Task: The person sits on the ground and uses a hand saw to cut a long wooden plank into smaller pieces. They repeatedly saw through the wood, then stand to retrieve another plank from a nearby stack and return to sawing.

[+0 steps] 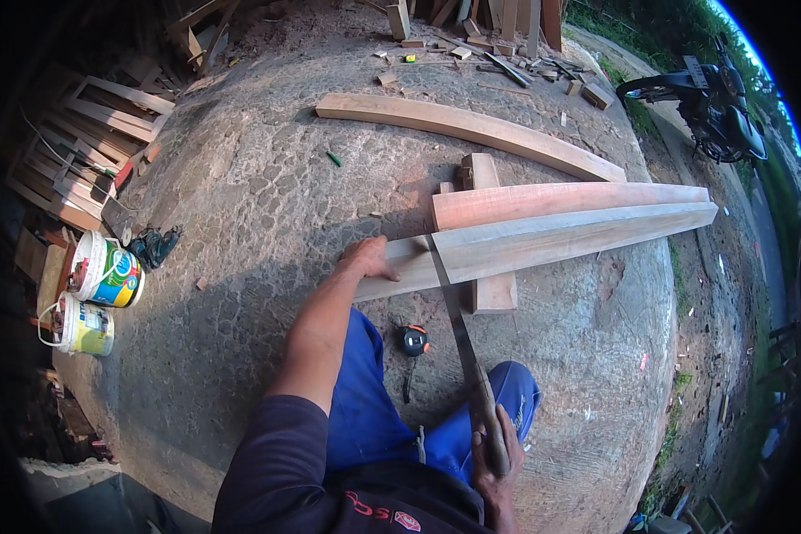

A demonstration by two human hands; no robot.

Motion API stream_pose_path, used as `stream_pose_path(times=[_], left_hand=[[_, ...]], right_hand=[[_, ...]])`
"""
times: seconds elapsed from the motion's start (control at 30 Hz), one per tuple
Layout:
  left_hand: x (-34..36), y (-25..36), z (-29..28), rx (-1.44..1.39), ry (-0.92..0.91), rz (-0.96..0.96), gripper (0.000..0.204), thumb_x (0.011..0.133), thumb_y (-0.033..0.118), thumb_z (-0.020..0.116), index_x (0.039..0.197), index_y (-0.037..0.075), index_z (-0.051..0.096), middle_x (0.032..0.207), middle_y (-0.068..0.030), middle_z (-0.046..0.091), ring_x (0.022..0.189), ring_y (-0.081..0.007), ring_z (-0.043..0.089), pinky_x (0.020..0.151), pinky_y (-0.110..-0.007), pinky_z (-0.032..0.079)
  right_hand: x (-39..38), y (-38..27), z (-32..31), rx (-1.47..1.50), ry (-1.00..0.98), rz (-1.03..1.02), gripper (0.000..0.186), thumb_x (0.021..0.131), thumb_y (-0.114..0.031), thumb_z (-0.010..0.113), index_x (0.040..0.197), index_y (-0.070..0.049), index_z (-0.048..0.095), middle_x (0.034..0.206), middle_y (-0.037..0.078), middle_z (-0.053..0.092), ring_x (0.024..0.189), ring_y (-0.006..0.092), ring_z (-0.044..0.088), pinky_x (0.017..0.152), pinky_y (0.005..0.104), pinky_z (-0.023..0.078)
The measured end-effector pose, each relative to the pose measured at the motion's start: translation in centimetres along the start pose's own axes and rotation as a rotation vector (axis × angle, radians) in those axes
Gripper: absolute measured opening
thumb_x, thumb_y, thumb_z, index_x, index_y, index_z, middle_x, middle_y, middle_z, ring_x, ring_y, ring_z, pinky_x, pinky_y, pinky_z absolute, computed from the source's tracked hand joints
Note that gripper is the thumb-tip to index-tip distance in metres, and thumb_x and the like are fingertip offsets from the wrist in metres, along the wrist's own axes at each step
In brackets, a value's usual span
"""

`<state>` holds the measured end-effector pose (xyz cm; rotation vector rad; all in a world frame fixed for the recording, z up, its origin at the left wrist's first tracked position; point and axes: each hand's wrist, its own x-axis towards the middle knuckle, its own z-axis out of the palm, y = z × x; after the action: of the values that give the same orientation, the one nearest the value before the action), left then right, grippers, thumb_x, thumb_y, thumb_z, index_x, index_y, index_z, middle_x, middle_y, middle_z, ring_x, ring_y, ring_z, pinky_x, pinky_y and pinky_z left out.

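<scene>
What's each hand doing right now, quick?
Left hand: closed on the left end of the nearest wooden beam.
Right hand: closed, holding the handsaw by its handle.

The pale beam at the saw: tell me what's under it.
Beneath the beam, a short wooden block crosses on the ground; its near end sticks out. The block's stretch directly under the beam is covered, so whether they touch cannot be seen.
</scene>
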<state>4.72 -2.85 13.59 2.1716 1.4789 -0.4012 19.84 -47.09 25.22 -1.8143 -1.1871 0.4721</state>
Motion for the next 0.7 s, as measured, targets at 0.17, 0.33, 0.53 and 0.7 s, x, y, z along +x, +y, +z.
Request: stream_pose_path(times=[0.17,0.33,0.53,0.7], left_hand=[[0.1,0.0,0.0,0.019,0.007,0.03,0.095,0.061,0.054,0.094,0.135,0.006,0.059,0.135,-0.0192,0.067,0.128,-0.0358,0.063,0.107,-0.05,0.05],[-1.3,0.4,0.9,0.032,0.094,0.02,0.093,0.061,0.054,0.094,0.133,0.006,0.059,0.134,-0.0191,0.068,0.128,-0.0363,0.063,0.108,-0.05,0.048],[0.8,-0.7,0.9,-0.001,0.036,0.062,0.091,0.062,0.053,0.093,0.132,0.005,0.06,0.133,-0.0197,0.068,0.127,-0.0371,0.063,0.107,-0.049,0.049],[-0.5,0.1,0.7,0.03,0.06,0.031,0.092,0.064,0.053,0.093,0.134,0.004,0.059,0.134,-0.0196,0.067,0.128,-0.0385,0.062,0.11,-0.05,0.048]], right_hand=[[5.9,2.0,4.9,0.103,0.037,-0.075,0.058,0.092,-0.012,0.077,0.144,0.002,0.056,0.125,0.022,0.072,0.107,0.0258,0.075,0.09,0.0352,0.059],[15.6,3.9,12.2,0.201,0.012,-0.031,0.053,0.097,-0.019,0.074,0.143,0.0,0.058,0.124,0.023,0.073,0.116,0.033,0.072,0.096,0.0393,0.056],[1.3,1.7,1.9,0.12,-0.027,0.054,0.058,0.09,-0.009,0.076,0.143,0.004,0.057,0.128,0.024,0.071,0.117,0.0279,0.072,0.099,0.0358,0.056],[6.7,1.3,4.9,0.204,0.025,-0.073,0.06,0.089,-0.01,0.079,0.143,0.004,0.057,0.127,0.023,0.072,0.114,0.0279,0.074,0.098,0.0351,0.056]])
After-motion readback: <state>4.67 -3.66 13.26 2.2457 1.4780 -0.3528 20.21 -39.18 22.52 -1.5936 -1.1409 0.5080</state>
